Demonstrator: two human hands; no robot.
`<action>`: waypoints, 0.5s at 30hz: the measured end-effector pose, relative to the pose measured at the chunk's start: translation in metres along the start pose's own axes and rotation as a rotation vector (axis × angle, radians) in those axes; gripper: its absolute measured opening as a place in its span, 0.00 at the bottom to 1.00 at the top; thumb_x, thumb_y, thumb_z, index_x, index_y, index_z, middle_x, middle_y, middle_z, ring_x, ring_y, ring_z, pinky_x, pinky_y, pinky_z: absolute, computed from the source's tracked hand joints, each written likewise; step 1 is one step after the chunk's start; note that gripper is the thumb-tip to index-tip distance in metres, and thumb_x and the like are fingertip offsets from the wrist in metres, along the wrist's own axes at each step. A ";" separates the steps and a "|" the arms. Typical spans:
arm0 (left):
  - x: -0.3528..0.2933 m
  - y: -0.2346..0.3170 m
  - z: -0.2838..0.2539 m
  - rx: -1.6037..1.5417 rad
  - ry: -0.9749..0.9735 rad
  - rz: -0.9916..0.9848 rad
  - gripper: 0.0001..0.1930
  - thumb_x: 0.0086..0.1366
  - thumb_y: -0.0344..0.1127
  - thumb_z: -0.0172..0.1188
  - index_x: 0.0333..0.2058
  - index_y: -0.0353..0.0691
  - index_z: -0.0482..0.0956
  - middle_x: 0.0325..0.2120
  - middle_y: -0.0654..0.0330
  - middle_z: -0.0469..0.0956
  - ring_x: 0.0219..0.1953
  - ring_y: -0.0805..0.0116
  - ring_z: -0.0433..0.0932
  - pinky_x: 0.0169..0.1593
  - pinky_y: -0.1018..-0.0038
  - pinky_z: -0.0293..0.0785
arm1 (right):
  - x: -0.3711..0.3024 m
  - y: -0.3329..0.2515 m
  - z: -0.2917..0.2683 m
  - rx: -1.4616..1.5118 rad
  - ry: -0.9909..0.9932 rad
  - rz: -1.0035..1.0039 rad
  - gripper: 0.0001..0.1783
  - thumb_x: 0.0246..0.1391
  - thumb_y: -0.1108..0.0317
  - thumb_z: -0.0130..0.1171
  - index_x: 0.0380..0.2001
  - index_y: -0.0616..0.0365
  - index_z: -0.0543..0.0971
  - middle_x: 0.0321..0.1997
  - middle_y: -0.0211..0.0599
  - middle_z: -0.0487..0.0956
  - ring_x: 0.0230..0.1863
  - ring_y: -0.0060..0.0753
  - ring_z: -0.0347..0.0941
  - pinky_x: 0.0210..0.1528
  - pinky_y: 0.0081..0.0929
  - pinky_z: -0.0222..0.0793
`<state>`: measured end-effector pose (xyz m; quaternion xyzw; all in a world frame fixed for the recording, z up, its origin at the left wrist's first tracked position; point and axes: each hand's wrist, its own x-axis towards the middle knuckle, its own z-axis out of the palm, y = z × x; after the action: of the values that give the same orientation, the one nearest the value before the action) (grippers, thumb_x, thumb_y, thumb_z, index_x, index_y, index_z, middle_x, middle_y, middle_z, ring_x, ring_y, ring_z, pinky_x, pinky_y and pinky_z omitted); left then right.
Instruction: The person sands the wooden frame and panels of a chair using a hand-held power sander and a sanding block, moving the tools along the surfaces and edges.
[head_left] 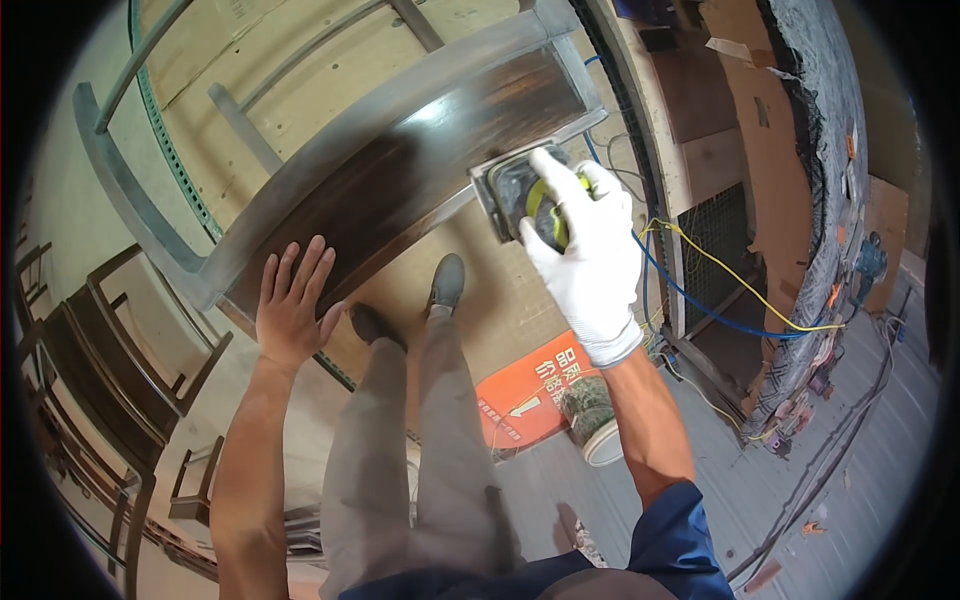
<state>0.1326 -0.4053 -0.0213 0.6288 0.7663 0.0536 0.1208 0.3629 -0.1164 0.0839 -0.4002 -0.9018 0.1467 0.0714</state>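
A wooden furniture frame [350, 130] with curved greyish rails lies before me, its dark brown panel [400, 175] shining under a light. My left hand [293, 310] is bare and rests on the panel's near left end with its fingers stretched out. In a white glove, my right hand [592, 255] is wrapped round a sander [512, 195] with a dark body, a bright yellow-green part and a square pad. The sander is at the frame's near edge, towards the right end, with its pad tilted. Whether the pad touches the wood, I cannot tell.
Blue hoses [690, 290] and a yellow cable [700, 250] run on the right beside a cluttered bench [690, 140]. An orange printed sheet [530, 395] and a bucket [600, 445] are near my right forearm. More dark wooden frames [100, 370] stand at left.
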 end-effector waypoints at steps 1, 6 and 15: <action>-0.001 -0.001 0.000 -0.001 0.003 -0.006 0.43 0.63 0.51 0.66 0.74 0.50 0.60 0.75 0.65 0.58 0.74 0.51 0.59 0.76 0.51 0.51 | 0.006 0.007 -0.002 -0.026 0.016 0.008 0.37 0.47 0.62 0.74 0.63 0.30 0.78 0.57 0.39 0.76 0.50 0.42 0.76 0.46 0.36 0.81; 0.001 0.000 0.001 -0.036 0.004 0.003 0.42 0.62 0.46 0.66 0.73 0.46 0.62 0.75 0.60 0.60 0.74 0.46 0.58 0.76 0.48 0.49 | 0.047 0.079 -0.018 0.095 0.144 0.161 0.35 0.50 0.65 0.72 0.64 0.40 0.78 0.58 0.43 0.75 0.58 0.42 0.76 0.60 0.34 0.75; -0.002 0.002 -0.001 -0.009 -0.092 -0.096 0.41 0.55 0.44 0.69 0.69 0.44 0.69 0.73 0.60 0.63 0.72 0.45 0.60 0.75 0.48 0.52 | 0.042 0.081 -0.017 0.026 0.102 0.024 0.36 0.47 0.64 0.73 0.63 0.37 0.79 0.58 0.43 0.75 0.58 0.47 0.73 0.57 0.36 0.75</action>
<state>0.1343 -0.4065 -0.0193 0.5926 0.7889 0.0224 0.1611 0.3956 -0.0297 0.0742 -0.4170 -0.8902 0.1387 0.1205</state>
